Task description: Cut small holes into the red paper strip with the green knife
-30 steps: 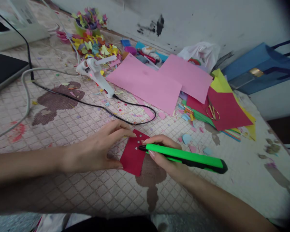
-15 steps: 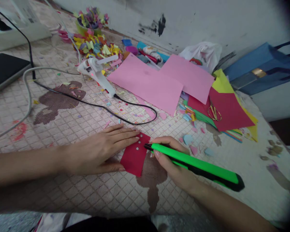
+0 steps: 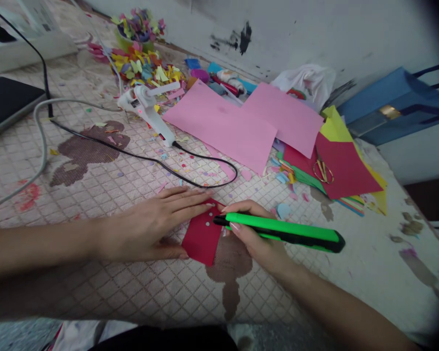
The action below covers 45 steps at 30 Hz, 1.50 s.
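Observation:
My left hand lies flat with its fingers stretched out, the fingertips and thumb on the left side of a small red paper piece. Several small pale round spots, which look like punched holes, show in the upper part of this paper. A green and black hole punch is held in my right hand, thumb and fingers closed around its front end. Its black tip reaches over the paper's right edge, close to the spots. Whether the jaws are around the paper I cannot tell.
A white glue gun with a black cord stands behind. Pink sheets lie at the back, with gold scissors on red paper to their right. Paper scraps heap at the back left. A blue bag is at the far right.
The hole punch has swung more level, its rear end moving up and left. Its tip has shifted slightly left over the red paper. My left hand has hardly moved.

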Each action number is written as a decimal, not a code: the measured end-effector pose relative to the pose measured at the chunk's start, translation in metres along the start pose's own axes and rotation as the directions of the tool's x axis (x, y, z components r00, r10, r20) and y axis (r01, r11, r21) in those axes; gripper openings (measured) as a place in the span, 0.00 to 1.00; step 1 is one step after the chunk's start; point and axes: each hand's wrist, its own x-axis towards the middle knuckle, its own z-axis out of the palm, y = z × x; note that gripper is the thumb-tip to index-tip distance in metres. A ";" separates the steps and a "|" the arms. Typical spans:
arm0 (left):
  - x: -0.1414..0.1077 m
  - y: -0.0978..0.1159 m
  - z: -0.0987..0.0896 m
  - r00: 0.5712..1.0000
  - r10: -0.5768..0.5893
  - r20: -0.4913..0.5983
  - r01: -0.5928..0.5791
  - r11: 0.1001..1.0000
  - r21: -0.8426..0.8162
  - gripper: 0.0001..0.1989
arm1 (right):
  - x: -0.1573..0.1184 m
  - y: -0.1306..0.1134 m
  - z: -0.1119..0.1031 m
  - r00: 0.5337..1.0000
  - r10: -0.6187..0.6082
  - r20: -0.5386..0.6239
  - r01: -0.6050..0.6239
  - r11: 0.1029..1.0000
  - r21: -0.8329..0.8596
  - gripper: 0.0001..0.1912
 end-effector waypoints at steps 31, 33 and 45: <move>0.002 -0.002 0.004 0.996 -0.045 -0.081 0.047 0.999 0.013 0.40 | -0.004 -0.017 0.012 0.973 -0.223 0.061 0.231 0.951 -0.206 0.09; 0.002 -0.002 0.004 0.996 -0.040 -0.082 0.041 0.999 0.011 0.40 | -0.003 -0.013 0.013 0.972 -0.224 0.064 0.233 0.950 -0.209 0.10; 0.001 -0.001 0.007 0.994 -0.040 -0.101 0.042 0.999 0.016 0.39 | -0.004 -0.005 0.013 0.968 -0.226 0.108 0.245 0.945 -0.218 0.12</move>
